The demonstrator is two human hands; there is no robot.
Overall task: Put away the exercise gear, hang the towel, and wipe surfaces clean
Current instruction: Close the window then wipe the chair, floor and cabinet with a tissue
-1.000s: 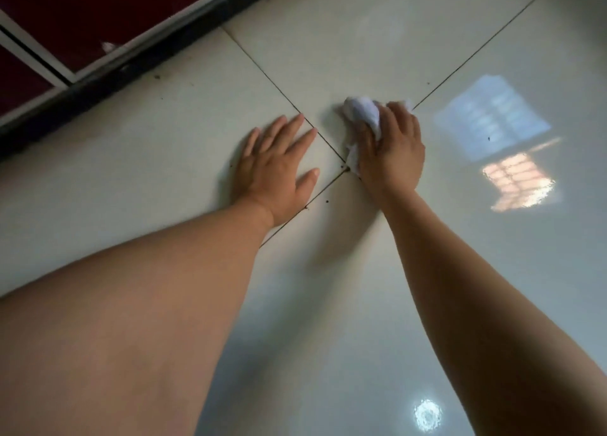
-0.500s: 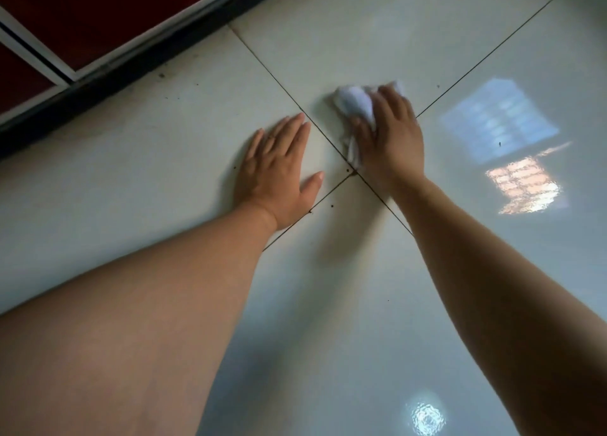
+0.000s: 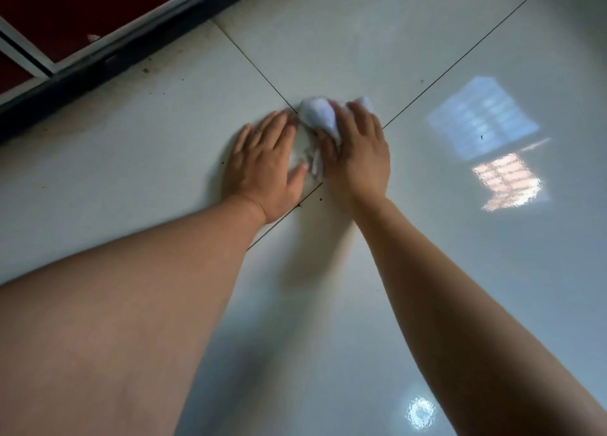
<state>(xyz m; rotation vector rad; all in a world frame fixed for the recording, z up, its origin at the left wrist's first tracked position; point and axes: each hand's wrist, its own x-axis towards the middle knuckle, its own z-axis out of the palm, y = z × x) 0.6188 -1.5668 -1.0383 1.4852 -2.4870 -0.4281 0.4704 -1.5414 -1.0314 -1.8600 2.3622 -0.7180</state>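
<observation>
A crumpled white cloth (image 3: 317, 115) lies on the glossy pale tiled floor (image 3: 361, 41), where the grout lines cross. My right hand (image 3: 358, 159) presses down on it, fingers curled over the wad, and is slightly blurred. My left hand (image 3: 262, 169) lies flat on the floor just left of it, fingers straight, its thumb close to the cloth's lower end. Both forearms reach in from the bottom of the view.
A black skirting strip (image 3: 98, 70) runs along the upper left, below a dark red panel with white frame bars (image 3: 39, 57). Small dark specks dot the tiles near that edge. Window light reflects on the floor at the right.
My right hand has slid the cloth left, toward my left hand; the two hands now almost touch. My left hand has stayed flat in the same place.
</observation>
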